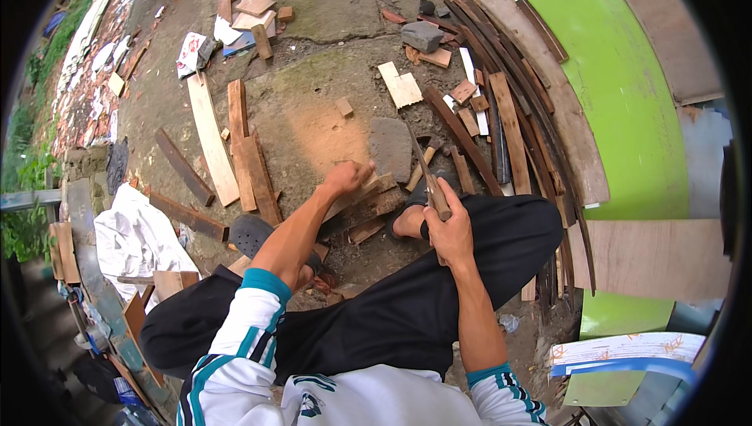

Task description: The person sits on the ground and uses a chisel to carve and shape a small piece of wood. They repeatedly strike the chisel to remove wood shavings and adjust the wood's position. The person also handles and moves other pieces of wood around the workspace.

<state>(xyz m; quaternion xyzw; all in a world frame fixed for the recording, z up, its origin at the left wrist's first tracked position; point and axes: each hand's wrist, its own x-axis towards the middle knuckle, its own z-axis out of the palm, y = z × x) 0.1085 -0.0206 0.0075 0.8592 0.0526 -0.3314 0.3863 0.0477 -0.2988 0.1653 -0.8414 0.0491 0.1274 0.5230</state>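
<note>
My left hand, its fingers curled closed, is over the far end of a pale piece of wood. What lies inside those fingers is hidden. Other wooden pieces lie stacked beside and under it, between my feet. In my right hand, above my right shin, is a wooden-handled tool whose long narrow blade points away from me. The blade is seen nearly edge-on and looks like a handsaw. A hammer with a wooden handle lies just beyond my right foot. Sawdust covers the ground ahead of my left hand.
A flat grey stone and a small wood block are ahead. Planks lie left, near a white cloth. Long dark strips line the right, beside a green panel. Wood scraps are heaped farther off.
</note>
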